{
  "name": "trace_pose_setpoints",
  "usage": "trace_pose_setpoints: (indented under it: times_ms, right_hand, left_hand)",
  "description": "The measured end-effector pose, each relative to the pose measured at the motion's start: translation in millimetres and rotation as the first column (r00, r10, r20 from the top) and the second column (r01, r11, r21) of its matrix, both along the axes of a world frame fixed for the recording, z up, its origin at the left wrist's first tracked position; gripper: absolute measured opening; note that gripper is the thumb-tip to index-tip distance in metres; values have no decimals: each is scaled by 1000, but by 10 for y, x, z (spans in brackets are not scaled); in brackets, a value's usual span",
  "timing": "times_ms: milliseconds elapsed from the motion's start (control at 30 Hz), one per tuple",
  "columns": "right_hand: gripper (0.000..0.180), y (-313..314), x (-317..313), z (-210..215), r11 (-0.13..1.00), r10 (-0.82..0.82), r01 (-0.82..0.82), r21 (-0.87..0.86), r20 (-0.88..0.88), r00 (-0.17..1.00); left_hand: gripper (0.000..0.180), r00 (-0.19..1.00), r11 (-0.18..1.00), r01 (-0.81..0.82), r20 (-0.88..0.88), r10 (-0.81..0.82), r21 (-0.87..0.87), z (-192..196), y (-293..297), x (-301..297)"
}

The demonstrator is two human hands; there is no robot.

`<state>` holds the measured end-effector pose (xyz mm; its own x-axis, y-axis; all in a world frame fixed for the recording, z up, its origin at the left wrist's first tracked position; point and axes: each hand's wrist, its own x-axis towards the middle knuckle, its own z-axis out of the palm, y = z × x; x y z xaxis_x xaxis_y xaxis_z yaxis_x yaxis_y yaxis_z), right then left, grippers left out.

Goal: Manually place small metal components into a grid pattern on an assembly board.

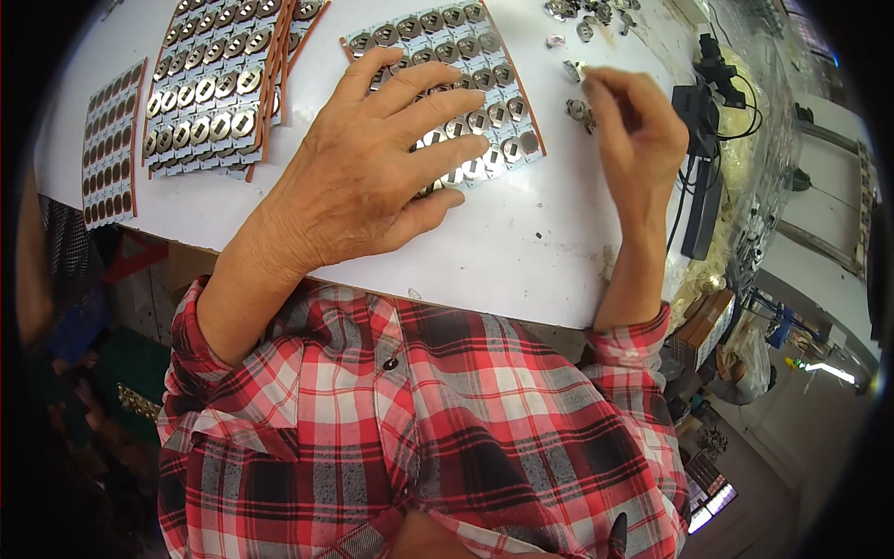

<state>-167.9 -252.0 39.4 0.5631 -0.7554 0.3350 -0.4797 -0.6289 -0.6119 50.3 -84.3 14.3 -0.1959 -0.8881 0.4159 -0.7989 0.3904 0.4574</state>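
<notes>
My left hand lies with fingers spread over a circuit board panel with orange edges, its fingertips on the rows of round silver metal clips. Part of the panel is hidden under the fingers. A dark round pad shows at the panel's lower right corner. To the right of the panel, my right hand is closed in a pinch, thumb and forefinger on a small shiny metal clip. Just below those fingertips, a few loose metal clips lie on the white table.
Stacked panels fitted with metal clips lie at the left. Beside them is a panel with dark round pads. More loose clips are heaped at the far right. A black power strip with cables and clear plastic wrap line the right edge.
</notes>
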Motion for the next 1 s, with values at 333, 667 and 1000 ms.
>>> trace_pose_setpoints:
  times_ms: [333, 667, 1000]
  right_hand:
    - [7, -94, 102, -63, 992, 107, -110, -66, -49, 993]
    - [15, -146, -72, -13, 989, -44, 29, 144, 101, 994]
    - [16, -118, 225, -250, 937, 114, -139, -319, -94, 989]
  left_hand:
    - [48, 1000, 1000, -6, -14, 6, 1, -12, 9, 3]
    - [49, 1000, 1000, -14, -10, 14, -4, -11, 16, 13]
    - [48, 1000, 1000, -14, -3, 14, 1, 6, -9, -4]
